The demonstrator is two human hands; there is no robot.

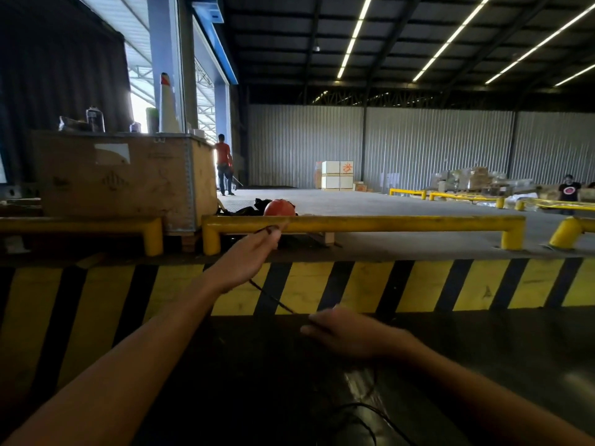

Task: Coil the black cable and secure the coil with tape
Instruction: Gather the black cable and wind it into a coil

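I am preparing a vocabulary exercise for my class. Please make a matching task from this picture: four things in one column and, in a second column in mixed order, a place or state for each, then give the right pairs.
Things:
1. left hand
2. right hand
3. red helmet
4. traffic cone

Places or states:
A. stands upright on top of the wooden crate
B. lies on the platform behind the yellow rail
C. stretched forward, pinching the black cable
D. lower and nearer the camera, at the cable's lower part

Pairs: 1-C, 2-D, 3-B, 4-A
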